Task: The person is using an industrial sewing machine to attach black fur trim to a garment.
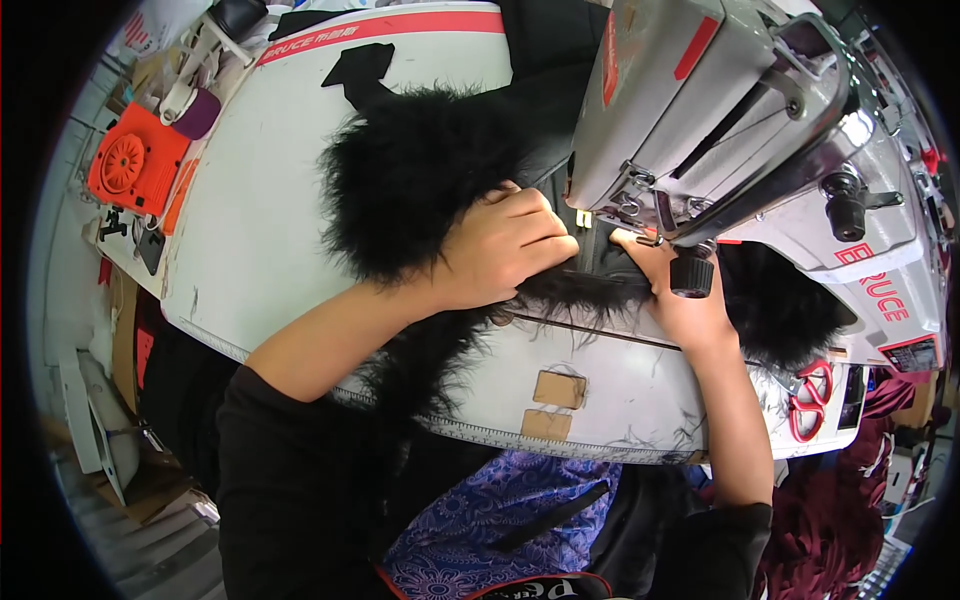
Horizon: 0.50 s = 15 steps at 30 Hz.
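Under the fingers (548,252), black furry fabric (420,170).

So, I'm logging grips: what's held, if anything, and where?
Left hand and right hand touch black fur-trimmed fabric at its flat part; gripping unclear.

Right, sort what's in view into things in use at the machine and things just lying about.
In use:
Black furry cloth, with the left hand and right hand on it
Sewing machine, above the cloth
White table, under the cloth

Apparently just lying about:
Red-handled scissors, at the table's right
Orange plastic thing, at far left
Purple roll, beside it
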Each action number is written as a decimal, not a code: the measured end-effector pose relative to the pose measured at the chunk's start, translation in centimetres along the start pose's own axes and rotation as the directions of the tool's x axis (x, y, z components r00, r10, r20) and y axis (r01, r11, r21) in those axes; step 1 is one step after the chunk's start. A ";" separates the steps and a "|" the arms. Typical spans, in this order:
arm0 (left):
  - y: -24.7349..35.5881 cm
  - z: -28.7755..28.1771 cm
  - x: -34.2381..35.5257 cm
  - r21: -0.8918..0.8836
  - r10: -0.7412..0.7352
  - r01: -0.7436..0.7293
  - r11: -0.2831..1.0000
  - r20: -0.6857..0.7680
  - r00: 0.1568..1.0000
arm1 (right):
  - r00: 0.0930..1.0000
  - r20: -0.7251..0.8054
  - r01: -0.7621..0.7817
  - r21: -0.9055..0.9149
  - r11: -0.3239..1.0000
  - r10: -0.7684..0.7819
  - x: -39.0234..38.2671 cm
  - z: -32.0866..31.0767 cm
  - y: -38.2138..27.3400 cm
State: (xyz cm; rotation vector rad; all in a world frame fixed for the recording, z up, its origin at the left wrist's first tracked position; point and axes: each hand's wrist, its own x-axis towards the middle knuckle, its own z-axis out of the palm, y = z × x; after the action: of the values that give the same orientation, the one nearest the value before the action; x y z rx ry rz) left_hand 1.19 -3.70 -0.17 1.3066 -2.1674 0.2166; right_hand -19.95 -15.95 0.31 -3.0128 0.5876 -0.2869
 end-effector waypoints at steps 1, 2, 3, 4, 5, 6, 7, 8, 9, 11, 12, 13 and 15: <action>0.0 -0.1 0.0 0.003 0.002 -0.002 1.000 0.000 1.000 | 1.000 0.015 0.015 0.031 0.999 -0.015 0.2 -0.5 -0.1; 0.0 -0.1 0.0 -0.014 -0.015 0.015 1.000 -0.012 1.000 | 1.000 0.012 0.015 0.030 0.999 -0.016 0.4 -0.8 -0.5; 0.1 -0.1 0.1 -0.031 -0.034 0.033 0.999 -0.026 0.999 | 0.998 0.048 -0.053 0.120 0.991 0.047 0.5 -1.1 -0.9; 0.1 -0.1 0.1 -0.029 -0.034 0.033 0.999 -0.028 0.999 | 0.990 0.090 -0.123 0.207 0.971 0.106 0.5 -1.2 -1.1; 0.1 -0.1 0.2 -0.033 -0.046 0.045 0.998 -0.026 0.999 | 0.997 -0.007 -0.072 0.195 0.978 0.075 0.5 -0.6 -0.6; 0.0 0.0 0.1 -0.037 -0.059 0.058 0.998 -0.023 0.998 | 0.997 -0.008 -0.069 0.194 0.979 0.072 0.5 -0.7 -0.7; 0.0 0.0 0.1 -0.035 -0.061 0.060 0.998 -0.025 0.998 | 0.995 0.025 -0.097 0.187 0.978 0.093 0.4 -0.8 -0.9; -0.1 0.0 0.0 -0.045 -0.061 0.060 0.997 -0.016 0.998 | 0.992 0.059 -0.124 0.179 0.976 0.115 0.5 -0.9 -1.0; -0.1 0.0 0.0 -0.057 -0.057 0.057 0.997 -0.007 0.998 | 0.988 0.085 -0.140 0.172 0.975 0.127 0.4 -0.8 -0.8; -0.1 0.0 0.2 -0.073 -0.037 0.036 0.997 -0.013 0.999 | 0.998 0.023 -0.056 0.143 0.988 0.053 -0.1 -0.2 0.0; -0.1 0.0 0.2 -0.083 -0.022 0.021 0.996 -0.014 1.000 | 0.999 -0.038 0.032 0.116 0.993 -0.028 -0.1 0.1 0.2; -0.1 0.0 0.2 -0.082 -0.025 0.023 0.996 -0.015 1.000 | 0.999 -0.038 0.035 0.116 0.993 -0.031 -0.2 0.1 0.1; -0.2 0.0 0.0 -0.008 0.053 -0.052 0.999 0.007 0.999 | 0.985 -0.141 0.111 0.039 0.993 -0.104 -0.3 0.0 -0.2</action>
State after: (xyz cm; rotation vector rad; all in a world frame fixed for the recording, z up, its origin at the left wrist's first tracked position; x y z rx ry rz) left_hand 1.33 -3.83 -0.22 1.2491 -2.2082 0.2247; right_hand -20.16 -15.69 0.30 -3.0014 0.4208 -0.5124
